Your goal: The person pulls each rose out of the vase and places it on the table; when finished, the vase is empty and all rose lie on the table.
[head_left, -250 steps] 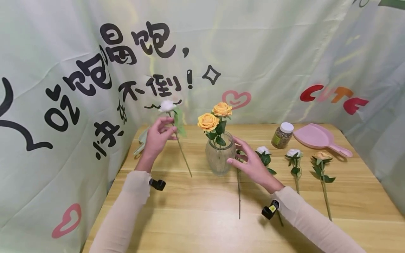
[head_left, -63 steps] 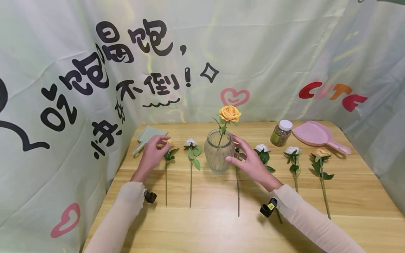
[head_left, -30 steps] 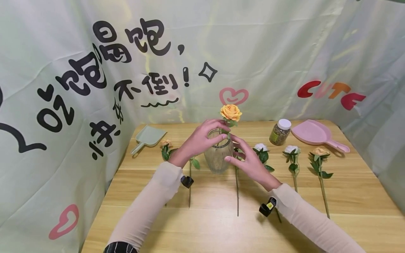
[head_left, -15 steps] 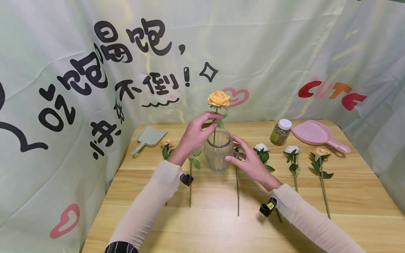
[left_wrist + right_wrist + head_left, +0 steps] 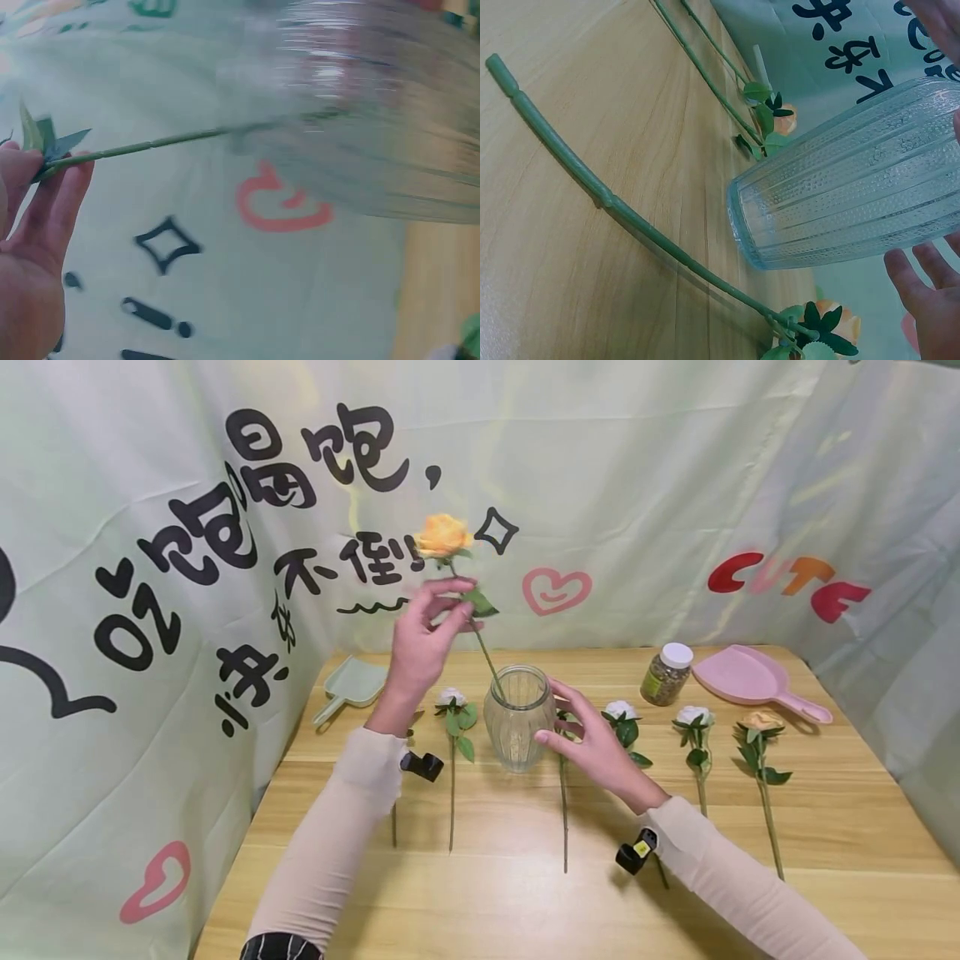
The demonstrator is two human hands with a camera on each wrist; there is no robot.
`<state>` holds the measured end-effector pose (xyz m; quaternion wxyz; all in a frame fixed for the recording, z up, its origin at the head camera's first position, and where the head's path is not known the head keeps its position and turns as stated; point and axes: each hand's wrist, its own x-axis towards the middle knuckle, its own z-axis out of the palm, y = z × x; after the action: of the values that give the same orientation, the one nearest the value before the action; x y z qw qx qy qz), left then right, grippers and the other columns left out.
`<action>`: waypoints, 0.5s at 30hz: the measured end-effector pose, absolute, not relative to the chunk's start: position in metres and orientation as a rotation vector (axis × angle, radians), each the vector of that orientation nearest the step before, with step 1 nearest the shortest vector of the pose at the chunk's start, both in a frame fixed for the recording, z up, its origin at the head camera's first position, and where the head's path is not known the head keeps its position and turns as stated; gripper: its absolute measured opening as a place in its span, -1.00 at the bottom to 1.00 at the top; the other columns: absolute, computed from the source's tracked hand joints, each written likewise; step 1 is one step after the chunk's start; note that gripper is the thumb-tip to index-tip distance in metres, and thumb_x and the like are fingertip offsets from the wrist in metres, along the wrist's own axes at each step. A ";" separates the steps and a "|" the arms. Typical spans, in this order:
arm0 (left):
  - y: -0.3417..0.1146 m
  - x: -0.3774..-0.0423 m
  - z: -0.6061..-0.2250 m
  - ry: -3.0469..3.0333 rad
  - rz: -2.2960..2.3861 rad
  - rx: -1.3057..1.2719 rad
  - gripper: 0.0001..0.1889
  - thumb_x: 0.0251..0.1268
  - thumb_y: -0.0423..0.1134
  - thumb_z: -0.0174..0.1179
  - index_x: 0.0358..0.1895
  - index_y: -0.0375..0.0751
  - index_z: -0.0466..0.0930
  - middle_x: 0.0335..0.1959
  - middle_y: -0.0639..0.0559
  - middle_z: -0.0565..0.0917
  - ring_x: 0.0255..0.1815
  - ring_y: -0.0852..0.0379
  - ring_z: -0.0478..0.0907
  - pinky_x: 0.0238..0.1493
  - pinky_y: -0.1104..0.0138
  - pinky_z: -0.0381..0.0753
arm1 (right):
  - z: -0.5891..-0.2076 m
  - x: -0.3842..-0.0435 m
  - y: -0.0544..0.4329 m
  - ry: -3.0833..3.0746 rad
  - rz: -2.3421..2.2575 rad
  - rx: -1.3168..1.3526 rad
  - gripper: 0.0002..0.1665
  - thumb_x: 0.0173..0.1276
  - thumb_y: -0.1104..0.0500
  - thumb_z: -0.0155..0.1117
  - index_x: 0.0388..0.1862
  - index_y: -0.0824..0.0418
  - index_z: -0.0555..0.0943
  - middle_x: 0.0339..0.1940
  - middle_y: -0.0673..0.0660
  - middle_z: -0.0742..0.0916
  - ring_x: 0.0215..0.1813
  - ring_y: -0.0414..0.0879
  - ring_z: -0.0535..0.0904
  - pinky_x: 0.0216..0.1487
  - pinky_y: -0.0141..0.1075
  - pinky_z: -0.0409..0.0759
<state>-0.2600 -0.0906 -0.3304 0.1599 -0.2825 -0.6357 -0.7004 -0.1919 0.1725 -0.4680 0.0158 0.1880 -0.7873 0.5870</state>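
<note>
My left hand (image 5: 426, 631) pinches the stem of a yellow-orange rose (image 5: 442, 537) just below its bloom, by the leaf. The rose tilts left, high above the glass vase (image 5: 517, 727), and its lower stem (image 5: 180, 138) still reaches inside the mouth. The ribbed, clear vase stands upright on the table and holds no other flower. My right hand (image 5: 596, 743) holds the vase's right side, thumb in front and fingers toward the back. In the right wrist view, fingers (image 5: 906, 281) touch the ribbed glass (image 5: 840, 180).
On the wooden table (image 5: 480, 902), a white rose (image 5: 452, 697) and a partly hidden rose lie left of the vase. Several roses lie right, including a white one (image 5: 693, 718) and a peach one (image 5: 761, 722). Behind are a green dustpan (image 5: 356, 683), a jar (image 5: 666, 675) and a pink dustpan (image 5: 742, 675).
Earlier, two yellow roses stood in the vase and my left hand held a white rose, now lying left. Since then the left hand has gripped the remaining rose and drawn it up and left.
</note>
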 end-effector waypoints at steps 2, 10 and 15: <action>-0.100 -0.260 -0.320 -1.712 -2.016 -0.773 -0.74 0.53 -0.61 0.17 0.19 -0.49 0.58 0.33 -0.39 0.64 0.00 0.08 0.79 0.04 0.09 0.92 | -0.468 -0.192 0.173 -2.451 1.828 0.583 0.00 0.53 0.15 0.51 0.80 -0.04 0.20 0.74 0.18 0.37 0.67 0.24 0.37 0.64 0.21 0.49; -0.151 -0.261 -0.291 -1.464 -1.968 -0.696 -0.67 0.49 -0.64 0.20 0.07 -0.15 0.72 0.17 -0.15 0.75 0.01 0.03 0.81 -0.08 0.13 0.93 | -0.467 -0.191 0.173 -2.450 1.823 0.586 0.00 0.54 0.16 0.50 0.80 -0.07 0.20 0.75 0.16 0.36 0.67 0.25 0.37 0.64 0.22 0.49; -0.191 -0.255 -0.293 -1.558 -1.992 -0.602 -0.73 0.49 -0.60 0.25 0.11 -0.26 0.71 0.19 -0.20 0.74 -0.08 0.06 0.79 -0.14 0.15 0.92 | -0.469 -0.192 0.172 -2.440 1.827 0.593 0.00 0.54 0.19 0.49 0.80 -0.02 0.19 0.74 0.19 0.37 0.66 0.26 0.38 0.63 0.24 0.49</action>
<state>-0.2553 -0.1905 -0.2928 0.2679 -0.2230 -0.5775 -0.7383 -0.1922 0.1721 -0.4687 0.0180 0.1911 -0.7855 0.5884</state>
